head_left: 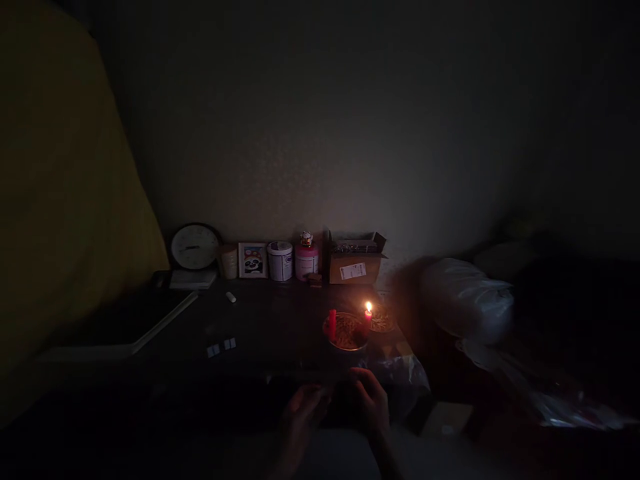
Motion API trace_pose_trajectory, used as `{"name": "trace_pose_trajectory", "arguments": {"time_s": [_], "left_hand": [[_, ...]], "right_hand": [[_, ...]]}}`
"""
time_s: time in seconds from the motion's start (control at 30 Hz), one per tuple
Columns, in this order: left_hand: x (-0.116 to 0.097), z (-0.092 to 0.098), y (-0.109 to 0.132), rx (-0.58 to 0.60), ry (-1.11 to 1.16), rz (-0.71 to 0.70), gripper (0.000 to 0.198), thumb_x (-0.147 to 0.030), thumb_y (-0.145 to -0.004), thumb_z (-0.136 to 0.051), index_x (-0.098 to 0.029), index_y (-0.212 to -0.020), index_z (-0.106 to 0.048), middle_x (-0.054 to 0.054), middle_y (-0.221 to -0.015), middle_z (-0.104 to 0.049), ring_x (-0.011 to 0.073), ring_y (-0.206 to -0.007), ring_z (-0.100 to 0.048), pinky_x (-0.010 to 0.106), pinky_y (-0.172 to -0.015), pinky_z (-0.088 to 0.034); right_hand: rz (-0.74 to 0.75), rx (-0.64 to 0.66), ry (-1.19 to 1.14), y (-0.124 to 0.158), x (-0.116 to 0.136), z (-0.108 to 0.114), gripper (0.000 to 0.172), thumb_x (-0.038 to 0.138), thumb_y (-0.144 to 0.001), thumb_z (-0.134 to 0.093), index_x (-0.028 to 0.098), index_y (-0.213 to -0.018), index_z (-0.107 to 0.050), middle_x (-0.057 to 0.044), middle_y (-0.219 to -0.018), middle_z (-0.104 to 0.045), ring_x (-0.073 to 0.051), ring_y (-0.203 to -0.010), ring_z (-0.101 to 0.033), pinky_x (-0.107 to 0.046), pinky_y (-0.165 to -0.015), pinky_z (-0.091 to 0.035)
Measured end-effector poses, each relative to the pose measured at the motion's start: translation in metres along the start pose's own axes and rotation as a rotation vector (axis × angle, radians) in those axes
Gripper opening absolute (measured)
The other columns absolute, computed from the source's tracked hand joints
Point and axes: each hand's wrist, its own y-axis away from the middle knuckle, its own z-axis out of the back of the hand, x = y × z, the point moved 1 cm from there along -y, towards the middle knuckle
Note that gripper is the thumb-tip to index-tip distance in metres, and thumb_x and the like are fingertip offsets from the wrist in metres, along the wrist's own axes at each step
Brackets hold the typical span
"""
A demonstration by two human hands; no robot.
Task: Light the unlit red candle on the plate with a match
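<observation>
The room is very dark. My left hand [306, 405] and my right hand [371, 399] rest close together at the near edge of the dark desk [270, 327], fingers curled; whether they hold anything is lost in the dark. Just beyond them stands a round tin bowl [347, 333] of sand-like filling. In it are an unlit red candle [332, 324] on the left and a lit red candle [367, 317] on the right, with a small flame.
Along the wall stand a round clock [195, 247], a framed panda picture [253, 260], a white tin [280, 261], a pink jar [306, 260] and an open cardboard box [355, 260]. A tablet-like slab [130, 327] lies left, a white plastic bag [465, 297] right.
</observation>
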Motion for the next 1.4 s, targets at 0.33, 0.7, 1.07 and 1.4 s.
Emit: {"name": "trace_pose_trajectory", "arguments": {"time_s": [0.33,0.7,1.07,1.4], "left_hand": [[-0.013,-0.018,0.009,-0.12,-0.228,-0.129,0.024,-0.034,-0.06,-0.078,-0.019,-0.075,-0.066,0.003,-0.078,-0.07,0.0232,-0.085,-0.064,0.036,-0.084,-0.047],[-0.011,-0.018,0.002,-0.167,-0.139,-0.147,0.034,-0.037,-0.051,-0.082,-0.018,-0.07,-0.063,0.002,-0.069,-0.067,0.0186,-0.068,-0.065,0.03,-0.065,-0.048],[-0.032,-0.031,0.023,-0.083,-0.238,-0.247,0.024,-0.037,-0.066,-0.074,-0.018,-0.077,-0.066,0.006,-0.089,-0.072,0.0223,-0.09,-0.065,0.031,-0.081,-0.049],[-0.034,0.035,0.006,-0.27,-0.181,-0.193,0.041,-0.041,-0.05,-0.082,-0.017,-0.075,-0.062,0.009,-0.085,-0.076,0.0198,-0.072,-0.068,0.029,-0.066,-0.05]], "right_hand": [[0.381,0.041,0.252,0.041,0.056,-0.01,0.015,0.03,-0.082,-0.057,0.024,-0.086,-0.07,-0.003,-0.087,-0.07,-0.017,-0.079,-0.066,-0.022,-0.069,-0.053],[0.453,-0.03,0.276,0.05,0.094,-0.006,0.016,0.033,-0.083,-0.056,0.025,-0.08,-0.07,-0.005,-0.087,-0.071,-0.017,-0.076,-0.067,-0.023,-0.062,-0.054],[0.286,-0.131,0.402,0.013,0.024,0.008,0.021,0.036,-0.077,-0.059,0.023,-0.091,-0.069,-0.004,-0.083,-0.071,-0.02,-0.074,-0.065,-0.027,-0.064,-0.052],[0.482,-0.298,0.339,0.001,0.061,0.01,0.021,0.038,-0.08,-0.057,0.021,-0.078,-0.069,-0.006,-0.089,-0.067,-0.02,-0.083,-0.062,-0.031,-0.072,-0.05]]}}
